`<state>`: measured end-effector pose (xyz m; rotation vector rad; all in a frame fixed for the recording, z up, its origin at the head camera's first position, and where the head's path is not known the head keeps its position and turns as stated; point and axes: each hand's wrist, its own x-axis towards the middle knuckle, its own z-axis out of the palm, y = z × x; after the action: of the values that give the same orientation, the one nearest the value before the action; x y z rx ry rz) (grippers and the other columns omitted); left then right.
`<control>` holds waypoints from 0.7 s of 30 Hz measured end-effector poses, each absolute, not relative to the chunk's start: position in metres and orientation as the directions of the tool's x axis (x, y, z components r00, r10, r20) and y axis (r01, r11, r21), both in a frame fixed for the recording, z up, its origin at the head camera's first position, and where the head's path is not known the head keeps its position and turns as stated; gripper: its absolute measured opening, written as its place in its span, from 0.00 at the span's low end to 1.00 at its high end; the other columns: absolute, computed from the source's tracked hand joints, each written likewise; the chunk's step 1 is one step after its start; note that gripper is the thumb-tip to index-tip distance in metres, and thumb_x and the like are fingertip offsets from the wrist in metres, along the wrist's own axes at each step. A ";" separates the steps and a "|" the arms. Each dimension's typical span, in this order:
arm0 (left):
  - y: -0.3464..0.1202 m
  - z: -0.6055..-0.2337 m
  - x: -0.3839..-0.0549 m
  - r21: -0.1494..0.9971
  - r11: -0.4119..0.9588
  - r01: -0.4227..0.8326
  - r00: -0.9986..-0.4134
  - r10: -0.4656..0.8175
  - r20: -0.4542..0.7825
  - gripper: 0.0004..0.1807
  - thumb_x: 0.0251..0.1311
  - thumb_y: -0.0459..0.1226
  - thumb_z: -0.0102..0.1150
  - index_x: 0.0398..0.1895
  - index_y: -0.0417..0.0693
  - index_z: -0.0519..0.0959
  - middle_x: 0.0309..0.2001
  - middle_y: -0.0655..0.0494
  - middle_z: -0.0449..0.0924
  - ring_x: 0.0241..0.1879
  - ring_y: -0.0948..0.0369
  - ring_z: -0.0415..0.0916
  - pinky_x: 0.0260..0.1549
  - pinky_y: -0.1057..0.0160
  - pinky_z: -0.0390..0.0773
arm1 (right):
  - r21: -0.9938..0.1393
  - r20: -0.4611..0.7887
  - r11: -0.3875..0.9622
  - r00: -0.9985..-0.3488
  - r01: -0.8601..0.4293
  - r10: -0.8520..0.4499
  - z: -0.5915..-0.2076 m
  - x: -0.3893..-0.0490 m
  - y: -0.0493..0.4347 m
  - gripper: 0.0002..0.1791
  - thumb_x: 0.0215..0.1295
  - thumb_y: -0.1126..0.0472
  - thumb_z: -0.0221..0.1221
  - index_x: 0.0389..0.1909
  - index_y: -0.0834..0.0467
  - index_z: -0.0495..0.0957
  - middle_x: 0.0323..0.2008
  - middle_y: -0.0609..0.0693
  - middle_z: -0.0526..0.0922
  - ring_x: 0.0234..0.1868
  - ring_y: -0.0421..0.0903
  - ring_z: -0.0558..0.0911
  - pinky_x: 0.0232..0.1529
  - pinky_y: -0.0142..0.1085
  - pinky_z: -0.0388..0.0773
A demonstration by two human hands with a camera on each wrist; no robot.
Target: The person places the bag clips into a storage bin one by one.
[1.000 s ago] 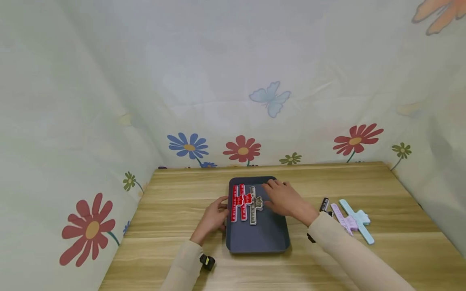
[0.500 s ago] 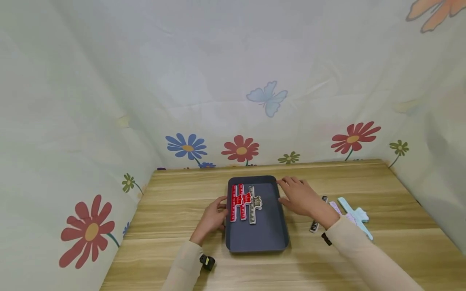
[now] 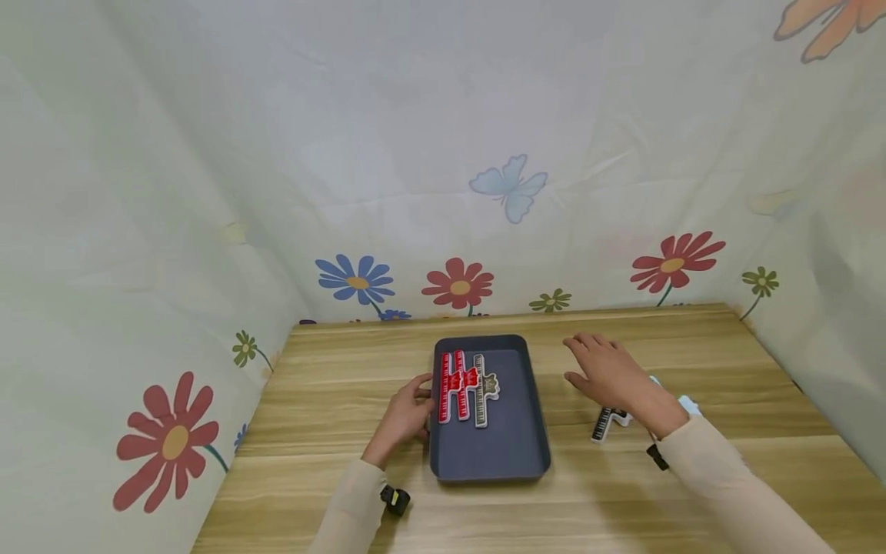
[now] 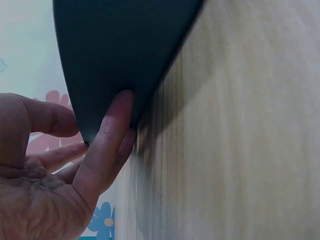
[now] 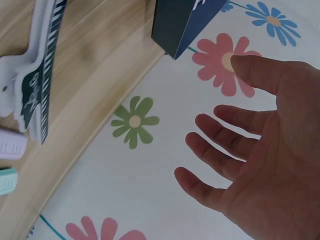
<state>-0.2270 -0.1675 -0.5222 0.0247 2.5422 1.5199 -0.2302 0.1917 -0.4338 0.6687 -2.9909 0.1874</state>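
A dark grey tray [image 3: 491, 462] lies on the table with two red piano-key clips [image 3: 445, 400] and one grey piano-key clip [image 3: 481, 408] side by side in it. My left hand [image 3: 406, 408] touches the tray's left side; in the left wrist view its extended fingers [image 4: 107, 127] rest against the outer wall and rim. Right of the tray, my right hand [image 3: 605, 373] hovers with fingers spread and nothing in it. Below that hand lies a black piano-key clip [image 3: 602, 425]. A light blue clip [image 3: 687, 405] is mostly hidden behind the right wrist.
In the right wrist view, a lilac clip [image 5: 11, 144] and the light blue clip's end lie near the black one. A flower-printed curtain [image 3: 388, 192] stands around the wooden table [image 3: 332, 362] at the back and sides.
My right hand has moved right, from over the tray to beyond its right edge, above the loose clips. The left hand and the clips in the tray have stayed put.
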 end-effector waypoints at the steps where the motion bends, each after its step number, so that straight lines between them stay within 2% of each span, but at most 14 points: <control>1: -0.168 -0.522 -0.227 0.875 0.478 -0.077 -0.984 0.106 -0.145 0.31 0.64 0.32 0.50 0.72 0.47 0.64 0.57 0.33 0.77 0.36 0.54 0.83 0.16 0.57 0.83 | -0.105 0.094 0.899 -0.905 -0.424 -0.416 -0.434 -0.230 0.193 0.33 0.67 0.50 0.60 0.67 0.63 0.67 0.64 0.62 0.71 0.64 0.63 0.70 0.59 0.64 0.68; 17: -0.166 -0.520 -0.228 0.875 0.475 -0.093 -0.982 0.103 -0.160 0.31 0.63 0.32 0.50 0.72 0.48 0.64 0.58 0.34 0.76 0.34 0.54 0.82 0.16 0.57 0.83 | -0.128 0.071 0.914 -0.923 -0.385 -0.379 -0.451 -0.224 0.219 0.32 0.66 0.51 0.61 0.65 0.65 0.68 0.61 0.64 0.72 0.63 0.64 0.70 0.55 0.65 0.70; 21: -0.166 -0.518 -0.228 0.875 0.475 -0.091 -0.982 0.103 -0.158 0.31 0.64 0.32 0.50 0.72 0.49 0.64 0.58 0.34 0.76 0.37 0.53 0.82 0.16 0.57 0.83 | -0.121 0.070 0.915 -0.923 -0.385 -0.379 -0.457 -0.221 0.226 0.32 0.65 0.52 0.62 0.65 0.65 0.68 0.61 0.64 0.73 0.62 0.64 0.71 0.53 0.65 0.71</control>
<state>-0.2281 -0.1657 -0.5178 0.0110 2.5310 1.5186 -0.2214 0.2256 -0.4573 0.6039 -3.0299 0.2049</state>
